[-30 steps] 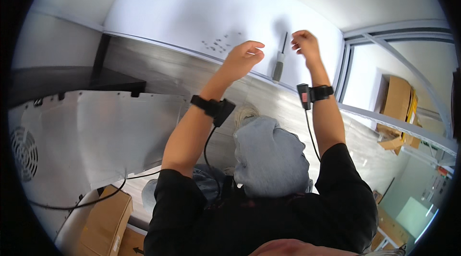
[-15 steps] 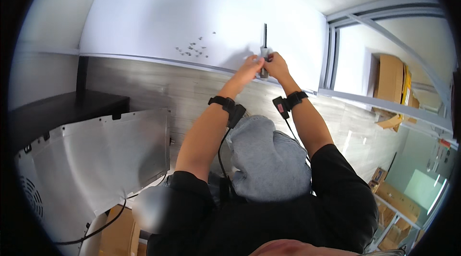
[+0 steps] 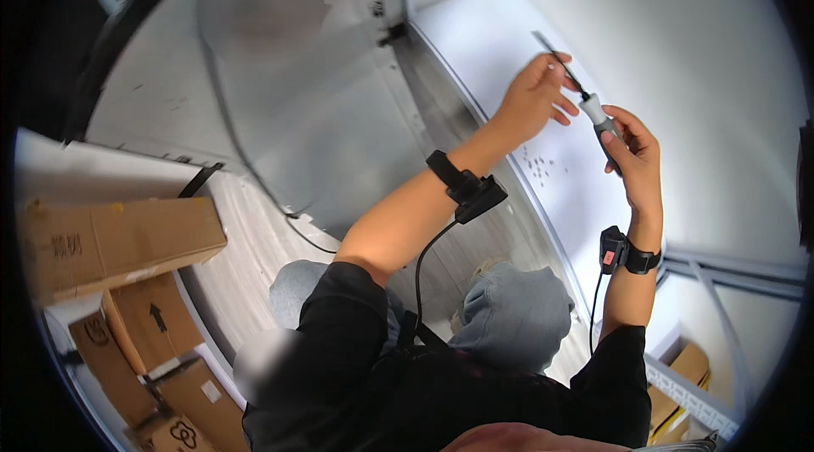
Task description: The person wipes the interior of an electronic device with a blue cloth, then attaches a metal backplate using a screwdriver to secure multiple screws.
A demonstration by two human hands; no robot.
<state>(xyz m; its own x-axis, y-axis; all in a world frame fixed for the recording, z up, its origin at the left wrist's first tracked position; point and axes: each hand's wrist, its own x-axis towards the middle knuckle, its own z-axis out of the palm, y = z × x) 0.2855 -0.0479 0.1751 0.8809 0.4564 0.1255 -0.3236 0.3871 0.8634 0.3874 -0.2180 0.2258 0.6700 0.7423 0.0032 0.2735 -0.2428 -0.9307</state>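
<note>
Brown cardboard boxes (image 3: 123, 240) sit at your far left, well apart from your hands, and to their right a grey metal panel (image 3: 365, 155) reaches toward your white tabletop (image 3: 475, 28). Next along comes your left hand (image 3: 534, 104), with its fingers parted and pointing right, beside the shaft of the screwdriver. Its upper fingers overlap the shaft from this view; you cannot tell whether they pinch it, touch it or only lie near it. Just below that hand in the picture, a loose scatter of small pieces (image 3: 538, 165) rests on the tabletop, too small to make out singly.

Farther right is the screwdriver (image 3: 599, 117), in the space between your 2 hands and over the tabletop. Its long axis runs on a slant: the dark tip points to the upper left, past your left fingertips, while the grey handle drops to the lower right. That handle end lies in your right hand (image 3: 636, 151), thumb on the near side and fingers curled round it. So your right hand is nearer the handle, your left nearer the tip.
</note>
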